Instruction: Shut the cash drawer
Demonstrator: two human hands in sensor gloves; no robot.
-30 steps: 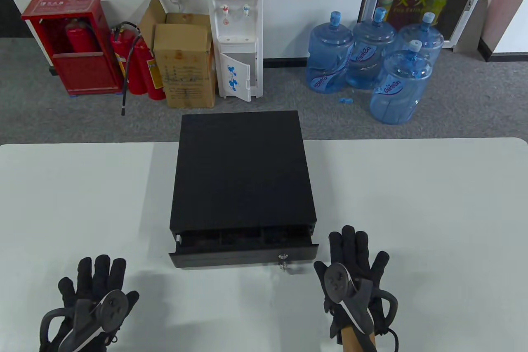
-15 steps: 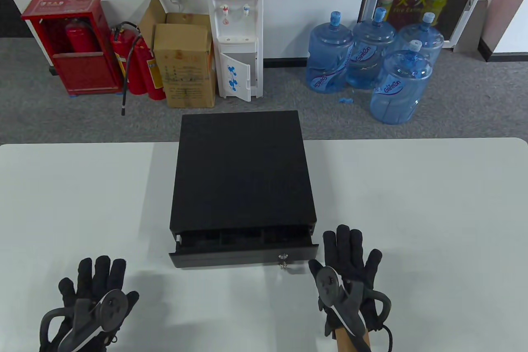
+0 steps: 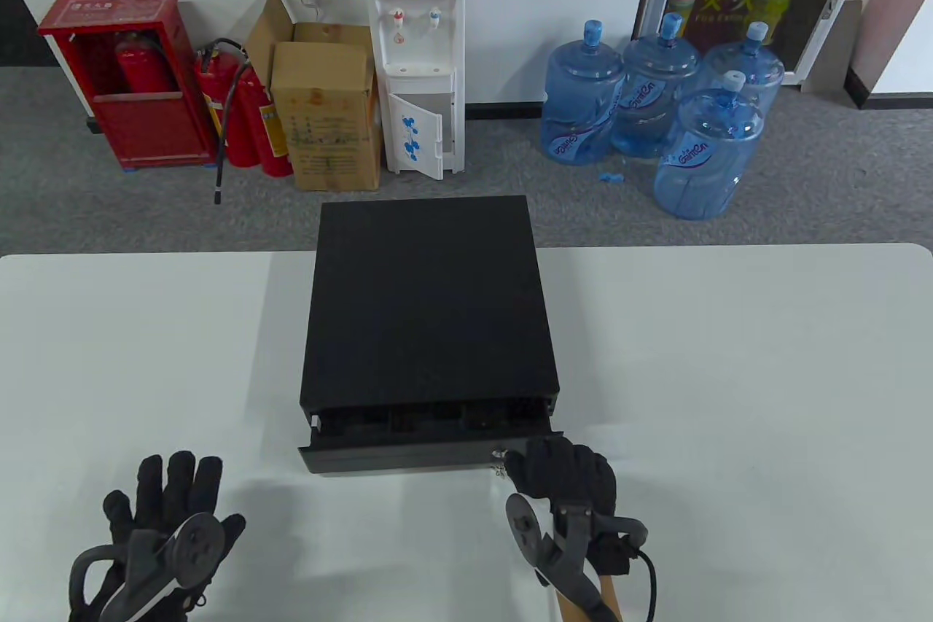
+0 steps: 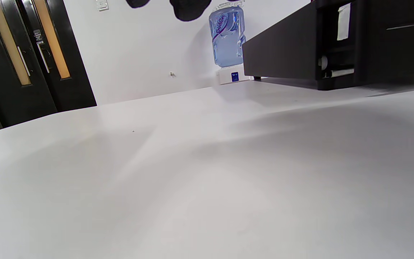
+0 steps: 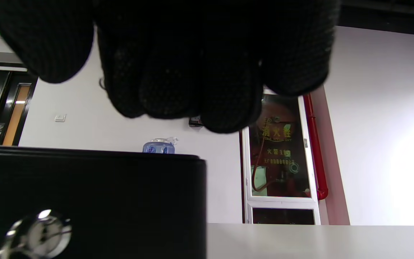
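Note:
A black cash drawer box (image 3: 430, 301) stands on the white table (image 3: 729, 374). Its drawer front (image 3: 393, 454) is pulled out a little, and dark compartments show in the gap. A key sits in the lock (image 3: 498, 460) on the front. My right hand (image 3: 557, 469) is at the right end of the drawer front, beside the lock, with fingers curled; I cannot tell whether it touches. In the right wrist view the curled fingers (image 5: 178, 72) hang above the drawer front (image 5: 102, 201) and the lock (image 5: 38, 230). My left hand (image 3: 171, 483) lies flat on the table, left of the drawer, holding nothing.
The box reaches the table's far edge. In the left wrist view the drawer's left side (image 4: 336, 46) is at the upper right across bare tabletop. Beyond the table are water jugs (image 3: 656, 104), a water dispenser (image 3: 415, 53), a carton and fire extinguishers.
My right hand has moved left and forward from the table beside the drawer to the drawer front's right end, and its fingers have curled. The left hand and drawer have not moved.

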